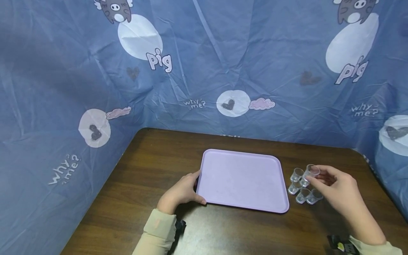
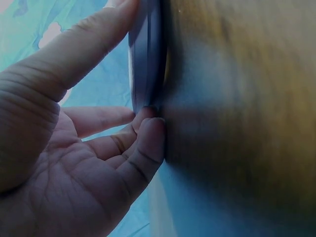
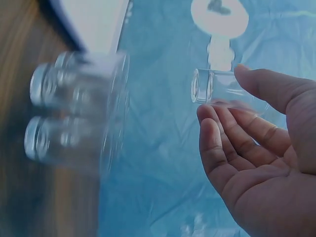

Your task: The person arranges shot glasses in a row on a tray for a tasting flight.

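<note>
A pale purple tray (image 1: 243,180) lies on the brown table. My left hand (image 1: 181,193) is at its left edge, thumb at the near left corner; in the left wrist view the thumb and fingers of that hand (image 2: 84,143) touch the tray's rim (image 2: 146,54). My right hand (image 1: 341,187) pinches a small clear glass (image 1: 312,171) between thumb and fingers. The right wrist view shows this hand (image 3: 266,128) holding the glass (image 3: 222,89) off the table. Several similar glasses (image 1: 303,195) stand together just right of the tray, below the held one.
A blue cloth (image 1: 204,71) with pig prints and lettering hangs behind the table (image 1: 165,152) and along its sides. Dark bands sit at both wrists. The standing glasses (image 3: 69,140) are close beside the held one.
</note>
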Demonstrator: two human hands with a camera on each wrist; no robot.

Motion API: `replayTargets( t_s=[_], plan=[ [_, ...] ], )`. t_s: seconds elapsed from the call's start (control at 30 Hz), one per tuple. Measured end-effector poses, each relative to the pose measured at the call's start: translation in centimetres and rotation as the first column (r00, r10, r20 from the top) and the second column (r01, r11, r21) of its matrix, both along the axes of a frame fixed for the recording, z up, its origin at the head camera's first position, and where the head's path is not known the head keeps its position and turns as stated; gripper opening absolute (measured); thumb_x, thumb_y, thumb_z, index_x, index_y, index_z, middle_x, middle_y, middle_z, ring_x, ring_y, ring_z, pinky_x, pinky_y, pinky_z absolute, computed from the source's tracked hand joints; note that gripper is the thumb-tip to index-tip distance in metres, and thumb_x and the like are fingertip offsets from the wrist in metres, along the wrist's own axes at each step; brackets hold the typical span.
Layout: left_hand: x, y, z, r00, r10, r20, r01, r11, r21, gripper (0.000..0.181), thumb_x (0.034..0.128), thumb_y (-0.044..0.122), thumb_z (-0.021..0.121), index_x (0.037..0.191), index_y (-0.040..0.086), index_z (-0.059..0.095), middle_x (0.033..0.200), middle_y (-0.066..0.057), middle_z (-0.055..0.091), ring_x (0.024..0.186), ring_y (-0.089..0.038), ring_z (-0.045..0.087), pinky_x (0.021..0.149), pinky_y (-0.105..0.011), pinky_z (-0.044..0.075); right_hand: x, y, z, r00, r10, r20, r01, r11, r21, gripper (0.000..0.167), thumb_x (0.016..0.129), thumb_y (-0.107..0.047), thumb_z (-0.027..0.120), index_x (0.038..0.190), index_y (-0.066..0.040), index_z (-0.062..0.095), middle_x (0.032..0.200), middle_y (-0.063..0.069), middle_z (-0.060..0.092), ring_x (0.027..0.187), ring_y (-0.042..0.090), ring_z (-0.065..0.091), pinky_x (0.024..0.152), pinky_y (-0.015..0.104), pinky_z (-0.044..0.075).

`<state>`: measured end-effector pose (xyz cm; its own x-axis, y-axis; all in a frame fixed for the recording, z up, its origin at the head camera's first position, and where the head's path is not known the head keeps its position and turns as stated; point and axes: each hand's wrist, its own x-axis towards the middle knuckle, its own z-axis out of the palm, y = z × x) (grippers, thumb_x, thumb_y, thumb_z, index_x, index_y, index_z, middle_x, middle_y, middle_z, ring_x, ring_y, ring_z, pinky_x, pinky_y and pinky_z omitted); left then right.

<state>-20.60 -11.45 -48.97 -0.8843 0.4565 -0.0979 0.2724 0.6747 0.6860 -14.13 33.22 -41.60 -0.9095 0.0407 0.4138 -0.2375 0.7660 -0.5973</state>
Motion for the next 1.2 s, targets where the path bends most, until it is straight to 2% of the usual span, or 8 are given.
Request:
replayTargets(
  t_s=[0.17, 0.37, 0.63, 0.8, 1.03, 1.2],
  plan=[
    [0.1, -0.1, 0.1, 1.000, 0.004, 0.002, -0.004, 1.000, 0.005, 0.114, 0.0641, 0.023, 0.099, 0.153, -0.008, 0.035, 0.139, -0.027, 0.053, 0.125, -0.037, 0.051, 0.104, -0.049, 0.041, -0.5, -2.8, 0.0, 0.998, 0.059, 0.037, -0.060, 0.998, 0.008, 0.030, 0.083, -0.009, 0.085, 0.109, -0.001, 0.073, 0.090, 0.009, 0.073, 0.073, 0.004, 0.066, 0.063, 0.013, 0.051],
    [0.1, -0.2, 0.2, 1.000, 0.005, -0.002, -0.005, 1.000, -0.004, 0.115, 0.0640, 0.023, 0.099, 0.153, -0.007, 0.034, 0.136, -0.027, 0.054, 0.122, -0.036, 0.052, 0.103, -0.049, 0.042, -1.7, -6.2, -0.7, 0.989, 0.127, 0.073, -0.127, 0.992, -0.010, 0.029, 0.082, -0.012, 0.087, 0.107, -0.005, 0.075, 0.087, 0.001, 0.072, 0.074, 0.013, 0.067, 0.064, 0.018, 0.053],
    [0.1, -0.1, 0.2, 1.000, -0.005, -0.002, 0.005, 1.000, -0.008, 0.114, 0.0639, 0.023, 0.099, 0.153, -0.007, 0.035, 0.137, -0.027, 0.054, 0.124, -0.036, 0.052, 0.104, -0.049, 0.041, -3.5, -10.0, -2.2, 0.969, 0.216, 0.121, -0.208, 0.975, -0.077, 0.029, 0.080, -0.009, 0.088, 0.106, -0.004, 0.075, 0.090, 0.003, 0.074, 0.077, 0.015, 0.070, 0.068, 0.027, 0.056],
    [0.1, -0.1, 0.2, 1.000, -0.007, -0.002, 0.007, 1.000, -0.008, 0.114, 0.0634, 0.024, 0.100, 0.153, -0.007, 0.036, 0.134, -0.026, 0.056, 0.121, -0.036, 0.053, 0.103, -0.049, 0.042, -4.4, -12.3, -2.9, 0.957, 0.262, 0.122, -0.249, 0.962, -0.110, 0.027, 0.080, -0.006, 0.087, 0.104, -0.002, 0.074, 0.091, 0.005, 0.073, 0.077, 0.016, 0.070, 0.070, 0.030, 0.057],
    [0.0, -0.1, 0.0, 1.000, -0.013, -0.009, 0.013, 1.000, -0.002, 0.114, 0.0628, 0.024, 0.100, 0.152, -0.009, 0.036, 0.130, -0.024, 0.059, 0.116, -0.032, 0.055, 0.101, -0.047, 0.043, -5.2, -15.5, -3.6, 0.944, 0.299, 0.142, -0.273, 0.946, -0.176, 0.025, 0.081, -0.005, 0.086, 0.103, -0.001, 0.073, 0.092, 0.006, 0.073, 0.079, 0.018, 0.070, 0.073, 0.031, 0.057],
    [0.0, -0.2, -0.1, 0.999, -0.026, -0.043, 0.026, 1.000, 0.012, 0.113, 0.0611, 0.023, 0.100, 0.150, -0.009, 0.038, 0.127, -0.024, 0.061, 0.114, -0.034, 0.056, 0.100, -0.048, 0.044, -6.0, -17.6, -3.8, 0.929, 0.323, 0.180, -0.286, 0.937, -0.201, 0.026, 0.082, -0.007, 0.085, 0.104, -0.001, 0.073, 0.095, 0.006, 0.073, 0.083, 0.019, 0.070, 0.075, 0.033, 0.057]
  ],
)
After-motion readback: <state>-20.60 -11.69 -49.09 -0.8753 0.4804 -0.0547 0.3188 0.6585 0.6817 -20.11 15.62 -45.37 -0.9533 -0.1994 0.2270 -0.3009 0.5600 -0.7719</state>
